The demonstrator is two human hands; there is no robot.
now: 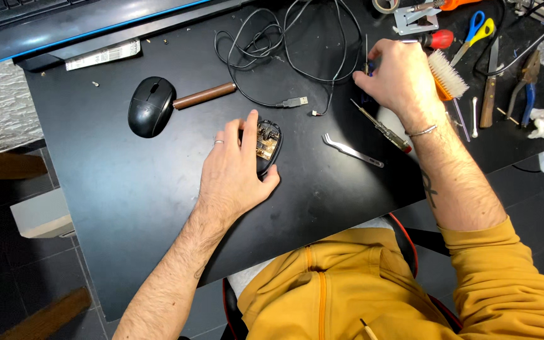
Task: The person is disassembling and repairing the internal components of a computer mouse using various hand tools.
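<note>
My black desk (pixel 127 189) carries an opened mouse base (pixel 267 146), a mouse shell (pixel 150 107), and a tangled cable (pixel 284 44). Tweezers (pixel 351 150), a screwdriver (pixel 382 127) and a brush (pixel 446 74) lie to my right.

Bare bench (pixel 140 208) lies open in front of and to the left of the opened mouse (pixel 267 146). Behind it, a tangled cable (pixel 284 50), a whole mouse (pixel 151 106) and a brown handle (pixel 204 96) block the way. To the right, tweezers (pixel 351 150) and a screwdriver (pixel 382 127) lie across the path; tools crowd the far right edge.
</note>
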